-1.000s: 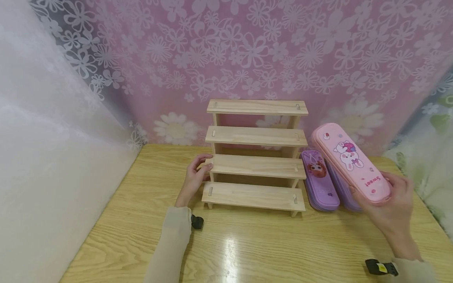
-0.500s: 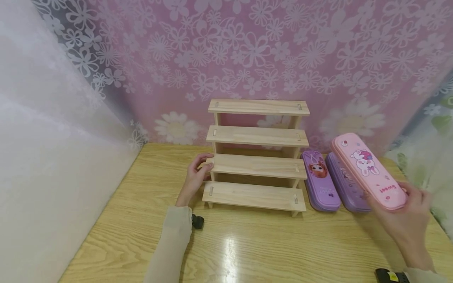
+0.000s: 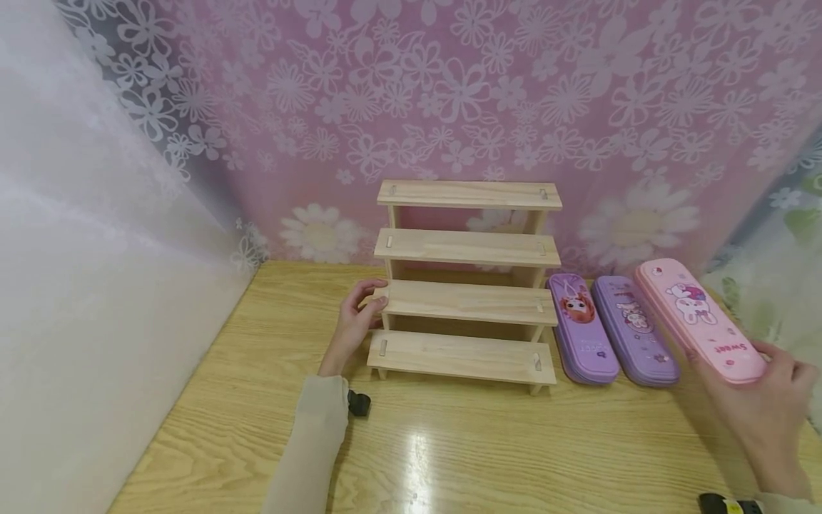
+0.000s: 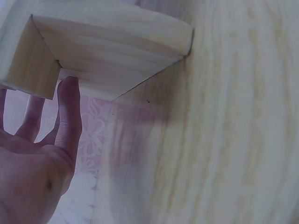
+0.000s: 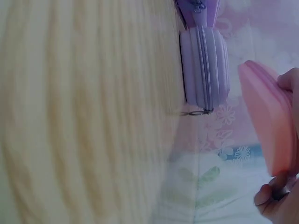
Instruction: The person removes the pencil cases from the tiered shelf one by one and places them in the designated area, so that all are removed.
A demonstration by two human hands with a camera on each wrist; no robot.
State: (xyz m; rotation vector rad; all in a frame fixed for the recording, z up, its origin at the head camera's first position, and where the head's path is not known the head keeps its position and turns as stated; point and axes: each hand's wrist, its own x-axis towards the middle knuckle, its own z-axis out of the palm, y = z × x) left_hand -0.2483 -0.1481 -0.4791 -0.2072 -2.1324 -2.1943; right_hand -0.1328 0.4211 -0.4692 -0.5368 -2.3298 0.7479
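Note:
A wooden four-step display shelf (image 3: 462, 300) stands at the back of the table. At the left end of its third step from the top, my left hand (image 3: 355, 314) holds the board's edge. In the left wrist view, that hand (image 4: 42, 154) reaches up beside the shelf's end. My right hand (image 3: 764, 400) grips the near end of a pink pencil case (image 3: 706, 321) with a bunny print. The right wrist view has the pink pencil case (image 5: 268, 116) held off the tabletop. Left of it lie a purple pencil case (image 3: 636, 332) and a second purple pencil case (image 3: 584, 328) with a doll print.
The wood-grain table (image 3: 462, 457) reaches toward me. Behind it hangs a pink floral curtain (image 3: 449, 107), with a whitish sheet (image 3: 96, 214) along the left side. The doll-print case lies close beside the shelf's right end.
My right hand has carried the pink pencil case to the right and lower, uncovering the middle purple pencil case. The left hand stays on the shelf.

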